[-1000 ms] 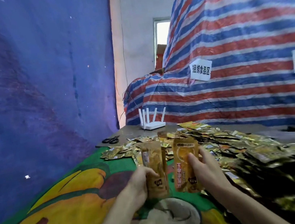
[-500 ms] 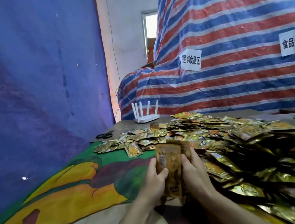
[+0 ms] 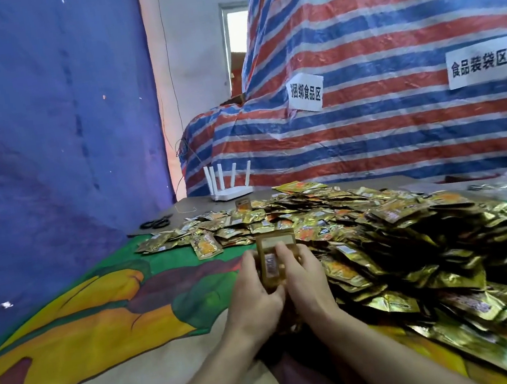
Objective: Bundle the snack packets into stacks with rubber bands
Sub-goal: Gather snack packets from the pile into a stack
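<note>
Standing upright, the snack packets [image 3: 275, 255] sit between left hand [image 3: 254, 299] and right hand [image 3: 307, 282], their 2 grips curled round them.

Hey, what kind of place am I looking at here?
Probably a makeshift food-packing workroom: a heap of gold snack packets, paper signs naming food bundling and bagging zones, and striped tarpaulin draped behind.

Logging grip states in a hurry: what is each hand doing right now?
The left hand grips the upright packet stack.
The right hand grips the same stack from the other side.
</note>
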Demonstrator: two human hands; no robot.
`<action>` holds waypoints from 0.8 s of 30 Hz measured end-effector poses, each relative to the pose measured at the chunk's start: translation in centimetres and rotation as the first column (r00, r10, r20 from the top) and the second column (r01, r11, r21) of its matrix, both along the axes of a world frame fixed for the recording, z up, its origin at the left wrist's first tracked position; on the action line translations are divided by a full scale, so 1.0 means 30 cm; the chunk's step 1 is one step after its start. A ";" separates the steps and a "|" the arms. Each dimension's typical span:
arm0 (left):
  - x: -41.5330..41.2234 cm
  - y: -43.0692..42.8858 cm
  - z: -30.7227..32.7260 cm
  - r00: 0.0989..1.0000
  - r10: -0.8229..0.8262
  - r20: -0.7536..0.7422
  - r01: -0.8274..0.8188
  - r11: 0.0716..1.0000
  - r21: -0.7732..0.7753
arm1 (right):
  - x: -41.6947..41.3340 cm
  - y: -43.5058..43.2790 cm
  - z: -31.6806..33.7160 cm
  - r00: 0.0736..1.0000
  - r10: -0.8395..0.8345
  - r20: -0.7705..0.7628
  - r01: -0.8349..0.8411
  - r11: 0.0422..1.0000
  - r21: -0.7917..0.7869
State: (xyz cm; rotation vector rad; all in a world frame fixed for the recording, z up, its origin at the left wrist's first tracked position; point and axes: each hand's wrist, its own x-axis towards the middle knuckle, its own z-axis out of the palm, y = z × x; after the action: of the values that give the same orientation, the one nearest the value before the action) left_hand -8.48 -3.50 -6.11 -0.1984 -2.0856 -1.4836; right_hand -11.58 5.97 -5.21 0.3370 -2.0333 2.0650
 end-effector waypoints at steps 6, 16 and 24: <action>-0.002 0.019 0.013 0.986 -0.160 0.042 0.154 0.981 0.121 | 0.026 -0.001 0.022 0.958 0.232 0.166 -0.181 0.944 -0.275; -0.022 0.052 0.024 0.985 -0.163 0.065 0.149 0.973 0.176 | 0.062 0.081 0.090 0.988 -0.072 -0.138 0.099 0.975 0.199; -0.016 0.198 0.056 0.991 -0.116 0.071 0.100 0.973 0.207 | 0.130 0.314 0.168 0.959 -0.164 -0.231 0.268 0.790 0.551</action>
State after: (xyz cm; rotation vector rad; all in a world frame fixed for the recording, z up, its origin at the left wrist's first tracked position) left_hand -8.96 2.46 -4.43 -0.1770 -1.9967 -1.7860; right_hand -7.67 15.38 -0.16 0.3425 -2.4158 1.1958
